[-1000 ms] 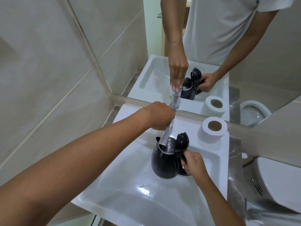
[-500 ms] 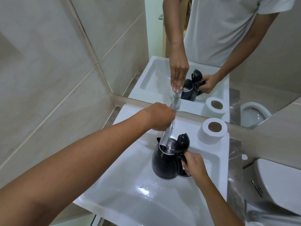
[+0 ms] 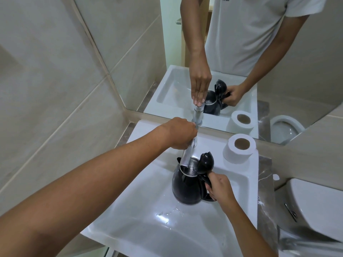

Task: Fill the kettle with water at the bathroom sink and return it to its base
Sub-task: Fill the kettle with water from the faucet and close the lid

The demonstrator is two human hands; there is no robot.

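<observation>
A black kettle point(image 3: 185, 188) stands upright in the white sink point(image 3: 148, 229), its lid point(image 3: 205, 163) flipped open. My right hand point(image 3: 220, 186) grips the kettle's handle on its right side. The chrome tap spout point(image 3: 187, 154) reaches over the kettle's open mouth, and water shows inside the rim. My left hand point(image 3: 181, 133) is closed over the top of the tap at the back of the sink. The kettle's base is not in view.
A toilet paper roll point(image 3: 239, 148) stands on the sink's back right corner. A mirror point(image 3: 241, 62) runs behind the sink and reflects my arms and the kettle. A toilet cistern point(image 3: 315, 206) is at the right. A tiled wall point(image 3: 55, 89) closes the left.
Both hands and the kettle stay in place; only the camera has shifted slightly.
</observation>
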